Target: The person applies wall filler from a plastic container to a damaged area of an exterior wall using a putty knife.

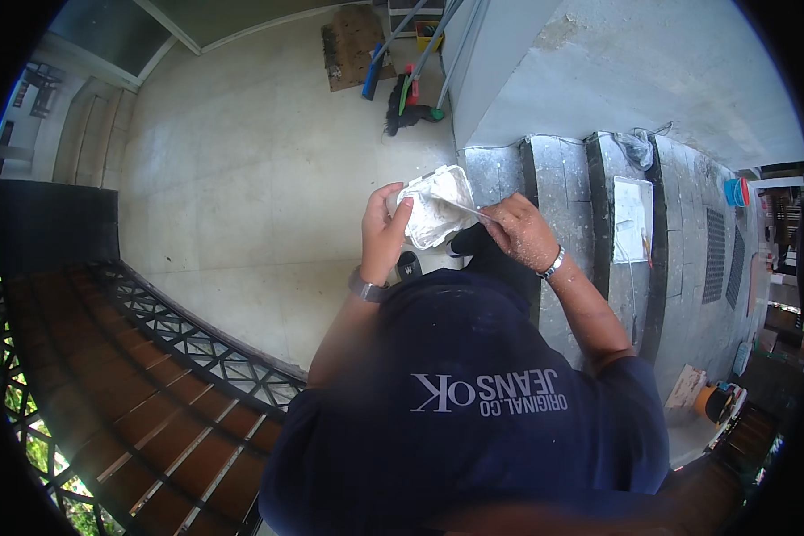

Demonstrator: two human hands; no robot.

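My left hand (386,230) grips the side of a small white plastic container (433,201) smeared inside with white paste or paint, held above the floor in front of my body. My right hand (518,228), speckled with white, has its fingers closed on a thin tool (471,209) that reaches into the container from the right. Whether the tool is a stick or a scraper is hard to tell.
A white tray (632,188) lies on grey, splattered steps (545,188) to my right. Brooms and mops (406,94) lean by the far wall near a cardboard piece (347,27). Red and blue buckets (737,190) stand at the far right. A metal railing (196,322) curves along my left.
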